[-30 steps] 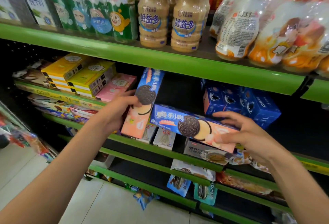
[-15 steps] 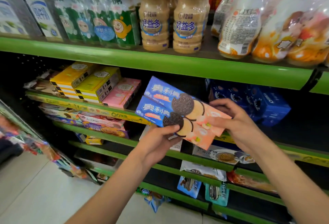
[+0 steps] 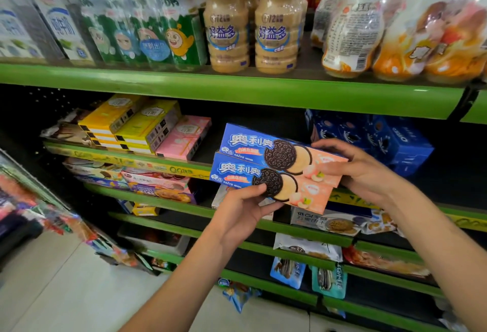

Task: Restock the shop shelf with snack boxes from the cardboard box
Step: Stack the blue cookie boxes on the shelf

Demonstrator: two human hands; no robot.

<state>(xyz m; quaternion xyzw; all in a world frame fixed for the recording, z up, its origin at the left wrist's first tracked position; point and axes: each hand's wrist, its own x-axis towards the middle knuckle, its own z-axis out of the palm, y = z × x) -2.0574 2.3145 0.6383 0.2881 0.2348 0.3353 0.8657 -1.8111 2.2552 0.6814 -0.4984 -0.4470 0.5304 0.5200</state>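
Upper left of the frame: milk cartons and green shrink-wrapped drink packs on the top green shelf. Below them, at middle left, stacked yellow boxes with a pink box just beside, all lying flat on the second shelf. Lower left: pale floor tiles and a blurred rack of packets.

At centre top, two beige drink bottles standing upright. At centre frame, two blue-and-peach cookie boxes held together in front of the second shelf – long sides touching, one above the other, tilted down toward the right. Left hand under the lower box, thumb on its front over the printed cookie, fingers curled behind. Right hand gripping the peach ends of both boxes, fingers bent over the top edge and thumb on the front.

Right of centre, dark blue cookie cartons at the back of the second shelf, just behind the right hand. Upper right: orange bagged snacks on the top shelf. Lower right – flat packets and small hanging pouches on the lower shelves.
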